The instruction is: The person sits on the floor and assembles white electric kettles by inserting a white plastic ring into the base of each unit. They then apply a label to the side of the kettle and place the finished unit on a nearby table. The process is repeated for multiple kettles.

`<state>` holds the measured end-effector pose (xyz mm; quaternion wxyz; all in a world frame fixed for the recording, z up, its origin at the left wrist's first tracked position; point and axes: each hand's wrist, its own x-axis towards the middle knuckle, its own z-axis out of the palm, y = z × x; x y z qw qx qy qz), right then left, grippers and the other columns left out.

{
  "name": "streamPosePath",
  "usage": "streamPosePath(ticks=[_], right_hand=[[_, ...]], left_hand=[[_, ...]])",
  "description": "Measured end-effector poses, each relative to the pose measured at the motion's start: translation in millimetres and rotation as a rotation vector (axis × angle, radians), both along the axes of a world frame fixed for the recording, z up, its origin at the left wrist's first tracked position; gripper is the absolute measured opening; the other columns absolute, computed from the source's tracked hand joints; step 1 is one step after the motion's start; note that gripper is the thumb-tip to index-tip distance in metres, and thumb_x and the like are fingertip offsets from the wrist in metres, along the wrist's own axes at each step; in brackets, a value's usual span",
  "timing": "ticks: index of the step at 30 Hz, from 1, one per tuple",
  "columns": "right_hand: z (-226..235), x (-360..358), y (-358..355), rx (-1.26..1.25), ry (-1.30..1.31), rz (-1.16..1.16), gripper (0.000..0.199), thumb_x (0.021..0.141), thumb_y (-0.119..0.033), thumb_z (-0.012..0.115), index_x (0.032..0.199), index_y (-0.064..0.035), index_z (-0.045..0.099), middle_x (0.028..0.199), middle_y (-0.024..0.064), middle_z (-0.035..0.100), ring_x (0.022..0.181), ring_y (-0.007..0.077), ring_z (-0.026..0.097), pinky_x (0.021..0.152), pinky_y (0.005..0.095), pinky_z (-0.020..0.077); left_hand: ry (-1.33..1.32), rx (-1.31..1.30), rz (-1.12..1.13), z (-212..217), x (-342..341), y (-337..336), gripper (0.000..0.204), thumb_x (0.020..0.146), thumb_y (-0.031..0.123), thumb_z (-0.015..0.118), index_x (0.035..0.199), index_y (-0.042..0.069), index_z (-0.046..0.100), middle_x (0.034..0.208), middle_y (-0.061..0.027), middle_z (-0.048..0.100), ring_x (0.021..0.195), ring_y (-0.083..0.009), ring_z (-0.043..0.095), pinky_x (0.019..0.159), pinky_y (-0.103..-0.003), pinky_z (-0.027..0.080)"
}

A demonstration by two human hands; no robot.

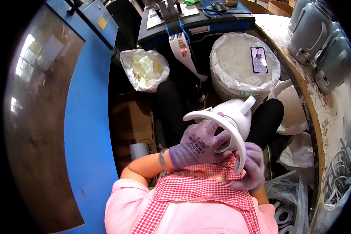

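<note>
A white plastic kettle body [238, 111] lies tilted across my lap, its looped spout or handle part pointing up and away. A broad curved white band [238, 140] arches over its near side. My left hand [199, 144], in a purple-grey work glove, grips the kettle body, with fingers reaching under the band at the opening. My right hand [252, 167], gloved alike, is curled beside the lower end of the band. Its fingertips are partly hidden, so what it pinches cannot be made out.
A white-lined bin [222, 74] of pale plastic stands ahead, a phone [259, 59] lying on top. Left of it sits a bag of yellowish scraps [146, 72]. Grey kettles [308, 33] and grey handles [341, 167] occupy the right bench [319, 117]. A blue machine panel [91, 113] borders my left.
</note>
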<state>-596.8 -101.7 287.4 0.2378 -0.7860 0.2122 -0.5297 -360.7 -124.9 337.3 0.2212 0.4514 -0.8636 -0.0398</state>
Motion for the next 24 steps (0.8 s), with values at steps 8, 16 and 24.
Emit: streamPosePath(ticks=[8, 16, 24], right_hand=[[-54, -190, 19, 0.198, -0.253, -1.273, 0.060, 0.087, -0.033, 0.073, 0.136, -0.0019, 0.054, 0.138, 0.0189, 0.055, 0.128, 0.0348, 0.053, 0.110, 0.0440, 0.0415], [-96, -206, -39, 0.428, -0.130, -1.426, 0.065, 0.079, -0.030, 0.077, 0.133, -0.0015, 0.055, 0.134, 0.0173, 0.057, 0.124, 0.0325, 0.055, 0.107, 0.0425, 0.0436], [-82, -194, -30, 0.492, -0.060, -1.323, 0.071, 0.070, -0.026, 0.082, 0.131, -0.0011, 0.055, 0.131, 0.0157, 0.058, 0.121, 0.0301, 0.058, 0.104, 0.0410, 0.0457]], left_hand=[[0.183, -0.134, 0.028, -39, 56, -56, 0.041, 0.071, 0.028, 0.078, 0.109, 0.014, 0.069, 0.109, -0.0138, 0.064, 0.093, -0.0321, 0.065, 0.075, -0.042, 0.055], [1.147, 0.080, 0.417, -47, 99, -84, 0.037, 0.101, 0.034, 0.053, 0.122, 0.004, 0.053, 0.112, -0.0084, 0.059, 0.095, -0.0167, 0.060, 0.083, -0.030, 0.051], [2.487, 1.404, -0.160, -41, 63, -109, 0.041, 0.100, 0.045, 0.045, 0.119, 0.011, 0.057, 0.099, -0.0042, 0.056, 0.085, -0.0166, 0.048, 0.062, -0.026, 0.044]])
